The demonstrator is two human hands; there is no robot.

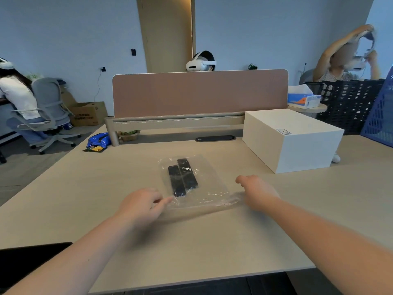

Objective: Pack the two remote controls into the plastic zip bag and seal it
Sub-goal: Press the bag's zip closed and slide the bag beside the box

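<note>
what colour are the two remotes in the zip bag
Both remote controls are black, lying side by side inside the clear plastic zip bag; the head view shows them best.

My view: open-plan office. Evidence: long pale desk with brown privacy divider and cable grommet at far edge. Grey swivel chair at neighbouring workstation, person seated there. Cardboard box on floor by wall. Wall socket with cable. I note white box, tissue box, dark mesh crate alongside.
</note>
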